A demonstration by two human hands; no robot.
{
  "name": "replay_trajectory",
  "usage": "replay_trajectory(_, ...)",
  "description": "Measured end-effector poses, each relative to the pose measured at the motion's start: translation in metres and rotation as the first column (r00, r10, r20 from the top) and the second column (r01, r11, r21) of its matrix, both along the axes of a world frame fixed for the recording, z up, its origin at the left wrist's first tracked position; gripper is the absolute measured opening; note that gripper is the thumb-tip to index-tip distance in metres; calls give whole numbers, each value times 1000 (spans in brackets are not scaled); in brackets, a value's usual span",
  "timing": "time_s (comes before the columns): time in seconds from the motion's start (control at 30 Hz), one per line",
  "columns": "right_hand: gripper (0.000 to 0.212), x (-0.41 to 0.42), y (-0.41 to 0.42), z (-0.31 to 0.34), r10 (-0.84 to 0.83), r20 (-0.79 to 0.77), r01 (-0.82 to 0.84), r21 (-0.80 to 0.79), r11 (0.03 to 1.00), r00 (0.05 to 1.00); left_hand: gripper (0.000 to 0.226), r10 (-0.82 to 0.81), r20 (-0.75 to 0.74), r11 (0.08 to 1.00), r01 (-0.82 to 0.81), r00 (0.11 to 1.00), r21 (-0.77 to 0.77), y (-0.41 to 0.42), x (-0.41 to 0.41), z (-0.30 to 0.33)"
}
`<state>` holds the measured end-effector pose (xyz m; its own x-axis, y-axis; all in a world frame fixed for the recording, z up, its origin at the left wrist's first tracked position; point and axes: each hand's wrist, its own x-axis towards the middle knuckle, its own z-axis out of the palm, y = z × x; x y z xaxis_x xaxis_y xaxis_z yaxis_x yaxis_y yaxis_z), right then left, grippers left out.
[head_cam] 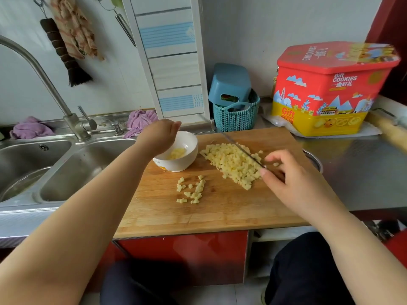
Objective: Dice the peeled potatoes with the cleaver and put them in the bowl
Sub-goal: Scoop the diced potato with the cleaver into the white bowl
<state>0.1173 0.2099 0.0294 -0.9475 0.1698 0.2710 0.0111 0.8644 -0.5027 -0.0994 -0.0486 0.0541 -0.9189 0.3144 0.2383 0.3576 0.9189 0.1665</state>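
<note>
Over the bowl [184,150], left hand [159,136] hangs cupped downward.

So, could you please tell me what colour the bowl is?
White; the bowl shows best in the head view.

One bowl [176,150]; one cleaver [242,148]

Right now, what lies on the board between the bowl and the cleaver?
In the head view, the big heap of dice lies between the bowl and the cleaver, reaching the blade. Bare board separates bowl and heap.
</note>
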Motion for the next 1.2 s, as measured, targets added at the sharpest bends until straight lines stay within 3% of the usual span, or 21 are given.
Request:
replay_trajectory(0.1, 24, -4, 16, -8, -58, 11, 59, -264, 963, 998, 37, -23, -64, 998, 19, 998, -61, 9, 3, -5)
replay_trajectory(0.2, 16, -6, 35, -9, -114, 38, 115, -565, 817, 993, 50, -74, -110, 996, 67, 991, -62, 29, 14, -4)
replay_trajectory(0.27, 14, -3, 48, -7, -164, 67, 164, -704, 691, 984, 50, -153, -199, 984, 168, 968, 62, 49, 26, -2)
replay_trajectory(0.33, 16, 1, 61, -7, -196, 104, 205, -762, 614, 975, 45, -228, -160, 928, 264, 960, 264, 75, 39, -4)
replay_trajectory(0.4, 23, 5, 71, -10, -204, 153, 245, -781, 574, 967, 43, -295, 4, 856, 262, 955, 446, 101, 45, -13)
replay_trajectory(0.47, 25, 8, 80, -13, -193, 197, 272, -794, 543, 961, 50, -290, 156, 850, 179, 944, 495, 122, 40, -26)
replay_trajectory(0.6, 11, 8, 96, -21, -180, 271, 325, -808, 491, 946, 60, -98, 283, 973, 32, 954, 230, 137, 21, -47)
replay_trajectory(0.77, 12, 6, 108, -26, -175, 322, 366, -792, 488, 930, 72, 25, 453, 975, -122, 891, 186, 137, 5, -57)
replay_trajectory(1.03, 28, -12, 97, -27, -82, 431, 389, -697, 602, 899, 74, -35, 493, 939, -140, 869, 314, 141, 6, -59)
replay_trajectory(1.2, 15, -35, 59, -23, 20, 467, 341, -672, 657, 884, 69, -112, 494, 918, -101, 862, 385, 135, 13, -62)
